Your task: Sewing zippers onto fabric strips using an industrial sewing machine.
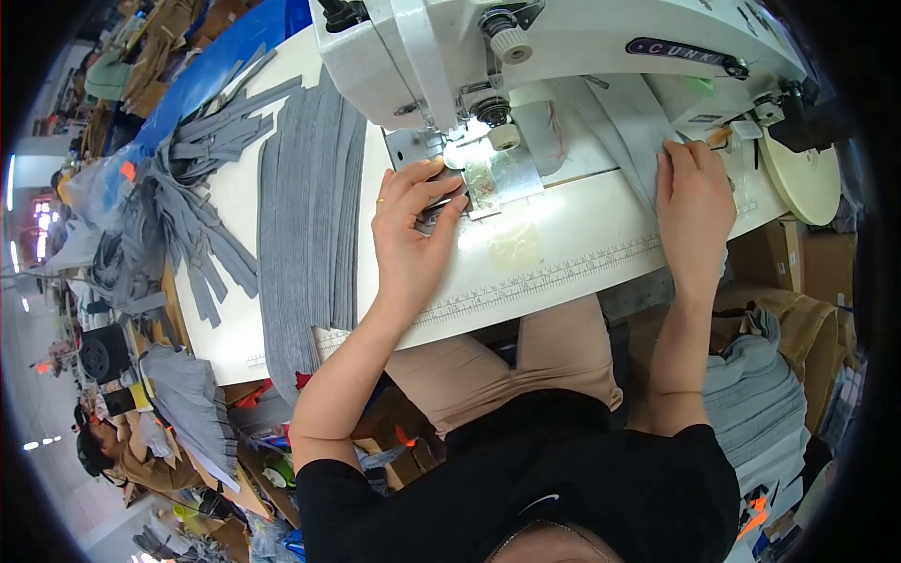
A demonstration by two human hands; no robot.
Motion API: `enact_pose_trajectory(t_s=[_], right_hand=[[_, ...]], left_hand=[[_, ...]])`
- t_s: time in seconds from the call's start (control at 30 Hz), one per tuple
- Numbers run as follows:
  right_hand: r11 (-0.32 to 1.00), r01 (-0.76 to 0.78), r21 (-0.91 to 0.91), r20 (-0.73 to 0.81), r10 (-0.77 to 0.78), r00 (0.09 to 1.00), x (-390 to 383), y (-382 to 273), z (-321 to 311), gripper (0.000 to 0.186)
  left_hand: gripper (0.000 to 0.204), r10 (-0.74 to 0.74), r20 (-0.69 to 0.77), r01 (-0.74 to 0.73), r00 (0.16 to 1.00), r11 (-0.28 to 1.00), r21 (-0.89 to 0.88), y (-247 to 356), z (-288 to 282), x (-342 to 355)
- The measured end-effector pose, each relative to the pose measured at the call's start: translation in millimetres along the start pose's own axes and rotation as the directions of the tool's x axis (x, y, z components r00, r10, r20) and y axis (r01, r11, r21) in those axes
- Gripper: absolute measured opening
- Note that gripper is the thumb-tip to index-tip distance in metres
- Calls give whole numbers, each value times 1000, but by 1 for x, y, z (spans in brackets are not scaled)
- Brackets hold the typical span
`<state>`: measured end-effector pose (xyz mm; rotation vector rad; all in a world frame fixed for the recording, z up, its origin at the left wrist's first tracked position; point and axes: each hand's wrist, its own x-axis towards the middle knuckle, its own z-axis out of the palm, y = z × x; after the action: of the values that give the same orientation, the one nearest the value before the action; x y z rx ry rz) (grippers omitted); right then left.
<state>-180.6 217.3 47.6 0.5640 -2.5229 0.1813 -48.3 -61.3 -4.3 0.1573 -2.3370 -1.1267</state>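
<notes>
Beside the lit needle area of a white sewing machine (563,39), my left hand (411,230) curls, thumb and fingers close together. A dark grey piece shows between them, too small and covered to make out. A metal plate (511,178) lies just right of these fingertips. On the right side of the table my right hand (696,211) has its fingers closed at the edge of a light grey fabric piece (643,117). That fabric runs back under the machine's arm.
A stack of long grey fabric strips (310,216) lies left of my left hand, with a tangle of loose strips (188,206) beyond. A ruler tape (554,277) follows the table's front edge. Folded grey fabric (755,394) sits low right. Another person (141,460) is far left.
</notes>
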Motion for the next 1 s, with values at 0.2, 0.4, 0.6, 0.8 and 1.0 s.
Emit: enact_pose_trajectory(t_s=[0.2, 0.4, 0.6, 0.8, 1.0], right_hand=[[998, 51, -32, 57, -49, 997, 11, 8, 8, 11], [995, -49, 85, -93, 57, 994, 10, 9, -15, 10], [963, 132, 234, 52, -148, 988, -9, -27, -47, 11], [634, 289, 717, 295, -652, 698, -60, -67, -63, 16], [157, -9, 987, 158, -984, 84, -87, -76, -52, 15]], left_hand=[[16, -44, 7, 45, 999, 998, -37, 0, 0, -2], [13, -50, -51, 49, 997, 998, -33, 14, -2, -1], [16, 27, 297, 56, 955, 962, -267, 26, -3, -11], [56, -194, 685, 703, 702, 347, -621, 55, 24, -6], [42, -259, 739, 757, 621, 442, -481, 48, 14, -13]])
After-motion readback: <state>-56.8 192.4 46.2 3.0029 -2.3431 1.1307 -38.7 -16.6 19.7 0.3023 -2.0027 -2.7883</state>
